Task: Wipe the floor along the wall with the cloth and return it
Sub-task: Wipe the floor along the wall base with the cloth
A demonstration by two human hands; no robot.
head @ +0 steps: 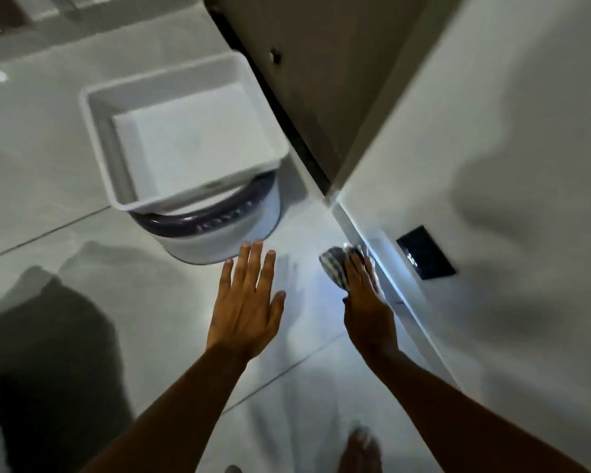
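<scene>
A grey checked cloth point(333, 266) lies bunched on the glossy tiled floor point(297, 370) right at the foot of the white wall point(492, 165). My right hand point(364, 302) presses flat on the cloth, fingers covering most of it, beside the skirting strip. To its left my left hand point(248, 302) hovers just above the floor with fingers spread and nothing in it.
A white square tub point(185, 131) rests on a white bucket with a dark rim point(226, 227) just ahead of my left hand. A brown door point(321, 80) stands behind it. A black wall socket point(425, 252) sits low on the wall. My bare foot point(360, 448) shows below.
</scene>
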